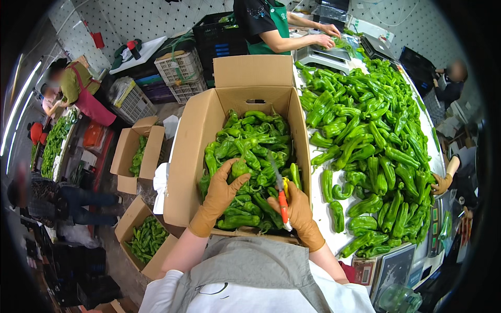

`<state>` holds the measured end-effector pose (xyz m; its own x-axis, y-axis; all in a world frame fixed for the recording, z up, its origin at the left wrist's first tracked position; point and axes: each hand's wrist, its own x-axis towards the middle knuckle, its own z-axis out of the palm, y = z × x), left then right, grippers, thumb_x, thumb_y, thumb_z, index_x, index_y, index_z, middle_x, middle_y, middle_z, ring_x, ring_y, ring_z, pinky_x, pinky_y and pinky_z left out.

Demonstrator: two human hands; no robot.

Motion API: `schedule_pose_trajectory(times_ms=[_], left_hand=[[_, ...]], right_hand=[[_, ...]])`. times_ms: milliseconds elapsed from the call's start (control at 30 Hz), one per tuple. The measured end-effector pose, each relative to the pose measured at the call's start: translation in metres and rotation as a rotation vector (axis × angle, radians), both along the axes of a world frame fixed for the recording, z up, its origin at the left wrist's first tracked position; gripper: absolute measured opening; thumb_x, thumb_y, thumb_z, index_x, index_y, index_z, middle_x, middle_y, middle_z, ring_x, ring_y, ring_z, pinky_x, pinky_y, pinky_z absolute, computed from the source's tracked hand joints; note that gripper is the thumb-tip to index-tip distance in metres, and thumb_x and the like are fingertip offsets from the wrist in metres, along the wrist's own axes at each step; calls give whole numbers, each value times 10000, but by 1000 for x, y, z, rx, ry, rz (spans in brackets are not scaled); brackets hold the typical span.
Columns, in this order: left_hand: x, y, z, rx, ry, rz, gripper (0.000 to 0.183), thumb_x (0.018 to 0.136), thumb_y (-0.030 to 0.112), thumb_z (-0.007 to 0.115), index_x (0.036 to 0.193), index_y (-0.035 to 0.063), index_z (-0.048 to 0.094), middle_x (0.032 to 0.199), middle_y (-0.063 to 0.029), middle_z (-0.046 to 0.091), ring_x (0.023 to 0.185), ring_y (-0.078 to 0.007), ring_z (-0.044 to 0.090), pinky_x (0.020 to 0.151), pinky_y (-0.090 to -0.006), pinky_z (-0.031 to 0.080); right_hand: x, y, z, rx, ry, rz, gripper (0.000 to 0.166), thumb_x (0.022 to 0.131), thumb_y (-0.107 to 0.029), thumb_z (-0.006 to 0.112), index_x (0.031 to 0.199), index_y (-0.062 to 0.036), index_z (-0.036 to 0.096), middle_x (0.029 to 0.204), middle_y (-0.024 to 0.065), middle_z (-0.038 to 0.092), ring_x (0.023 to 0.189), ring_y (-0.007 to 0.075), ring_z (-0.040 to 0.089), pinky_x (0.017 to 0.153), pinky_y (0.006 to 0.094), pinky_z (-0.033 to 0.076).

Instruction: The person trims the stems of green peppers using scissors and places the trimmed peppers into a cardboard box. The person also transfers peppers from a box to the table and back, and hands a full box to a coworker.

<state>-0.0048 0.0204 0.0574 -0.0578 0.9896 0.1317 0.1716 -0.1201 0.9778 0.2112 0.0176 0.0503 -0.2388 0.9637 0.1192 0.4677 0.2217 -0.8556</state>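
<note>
My left hand (pixel 217 195), in a brown glove, grips a green pepper (pixel 239 169) between thumb and fingers, stem end up. My right hand (pixel 298 209), gloved alike, holds a knife (pixel 282 207) with a red handle; its grey blade points away from me. Something yellow (pixel 287 184) shows at the right fingers, and I cannot tell what it is. Both hands are over an open cardboard box (pixel 191 156) partly filled with green peppers (pixel 254 144). The box stands right in front of my body.
On the right a white table (pixel 319 227) bears a large heap of green peppers (pixel 375 148). A weighing scale (pixel 395 266) stands at its near end, another (pixel 323 56) by a co-worker's hands (pixel 328 37). Another gloved hand (pixel 441 184) touches the heap. Two pepper boxes (pixel 127 231) (pixel 121 156) sit left.
</note>
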Motion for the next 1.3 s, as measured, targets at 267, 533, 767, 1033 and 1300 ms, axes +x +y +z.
schedule_pose_trajectory(times_ms=[267, 533, 767, 1033, 1300], left_hand=[[5, -16, 22, 323, 580, 164, 412, 679, 118, 753, 1052, 67, 587, 969, -119, 632, 902, -312, 595, 784, -373, 470], [-4, -22, 18, 205, 585, 149, 403, 706, 137, 744, 1067, 69, 576, 969, -98, 637, 920, -289, 590, 808, -365, 460], [4, -25, 21, -191, -804, -166, 358, 893, 248, 585, 1203, 104, 478, 1157, -105, 559, 1112, -253, 508, 959, -385, 403], [29, -23, -8, -147, -1277, -149, 360, 960, 242, 458, 1293, 140, 365, 1280, -162, 473, 1251, -290, 376, 1072, -434, 285], [22, -27, -19, -348, -1041, -55, 401, 906, 156, 558, 1281, 139, 416, 1206, -104, 532, 1083, -247, 543, 902, -395, 471]], right_hand=[[-11, -3, -5, 55, -209, 160, 644, 660, -459, 751, 982, 44, 509, 732, 168, 550, 720, 327, 558, 638, 401, 451], [-11, -6, 6, -63, -378, 102, 499, 745, -463, 702, 919, -9, 590, 657, 137, 594, 630, 286, 603, 563, 360, 466], [1, -3, -8, -549, 408, 172, 389, 896, -396, 545, 926, -9, 513, 796, 75, 619, 636, 177, 602, 574, 283, 468], [4, -2, -12, -671, 946, 137, 176, 858, -144, 615, 910, -44, 480, 870, 73, 529, 696, 201, 610, 643, 348, 549], [-3, 2, -17, -248, 985, 91, 276, 798, -57, 671, 954, -67, 443, 955, 117, 580, 867, 193, 587, 756, 318, 505]])
